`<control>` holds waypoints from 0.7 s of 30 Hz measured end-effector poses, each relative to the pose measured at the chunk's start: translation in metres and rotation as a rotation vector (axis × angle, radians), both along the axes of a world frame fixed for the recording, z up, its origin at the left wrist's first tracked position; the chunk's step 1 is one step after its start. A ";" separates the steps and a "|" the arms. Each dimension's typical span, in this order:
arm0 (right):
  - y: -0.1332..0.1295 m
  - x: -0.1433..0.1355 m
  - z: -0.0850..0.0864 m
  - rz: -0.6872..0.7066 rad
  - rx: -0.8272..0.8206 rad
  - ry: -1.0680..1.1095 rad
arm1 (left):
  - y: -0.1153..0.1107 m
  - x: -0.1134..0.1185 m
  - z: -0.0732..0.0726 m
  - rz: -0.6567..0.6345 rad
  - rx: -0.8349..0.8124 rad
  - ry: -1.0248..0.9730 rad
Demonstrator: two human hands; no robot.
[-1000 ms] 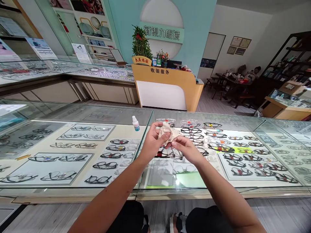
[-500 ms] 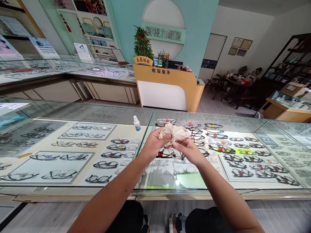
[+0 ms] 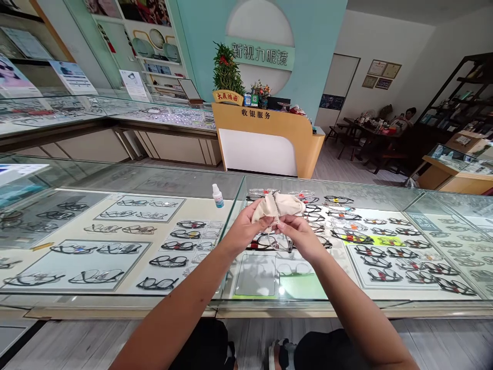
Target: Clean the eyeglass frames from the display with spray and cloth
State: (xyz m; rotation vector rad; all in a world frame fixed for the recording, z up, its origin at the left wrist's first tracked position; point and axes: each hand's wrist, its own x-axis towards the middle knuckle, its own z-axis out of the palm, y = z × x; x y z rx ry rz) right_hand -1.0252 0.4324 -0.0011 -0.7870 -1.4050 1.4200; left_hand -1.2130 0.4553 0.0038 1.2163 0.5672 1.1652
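A cream cloth [image 3: 288,204] is bunched between my two hands, above the glass display counter. My left hand [image 3: 246,224] pinches the cloth's left part, thumb on top. My right hand [image 3: 300,234] has its fingers closed at the cloth's lower right edge. A thin dark rim, apparently of a pair of glasses, shows between the folds and just below my fingers; most of it is hidden. To the left, a small white bottle [image 3: 217,196] with a blue label stands upright on the glass.
Rows of eyeglasses [image 3: 168,261] lie inside the glass counter [image 3: 231,303] on both sides. Beyond it stand a wooden cashier desk [image 3: 265,119] with a plant [image 3: 226,72]. At the back right, a person [image 3: 403,121] sits by a table.
The cloth has been turned and refolded slightly between my fingers, and more of the thin rim shows among its folds. Both hands keep nearly the same place.
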 end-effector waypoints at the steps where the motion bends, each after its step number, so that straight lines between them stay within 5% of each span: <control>1: 0.000 -0.002 -0.001 0.013 0.016 -0.008 | 0.000 0.002 -0.001 0.034 0.007 0.005; 6: -0.003 -0.007 -0.007 0.079 0.094 -0.057 | 0.002 0.009 -0.011 0.154 0.034 0.004; 15: 0.002 -0.002 -0.002 -0.026 0.012 0.033 | 0.006 -0.002 -0.004 0.005 -0.022 -0.015; 21: 0.001 -0.010 -0.011 0.019 0.089 0.009 | 0.004 0.008 -0.011 0.093 0.012 -0.028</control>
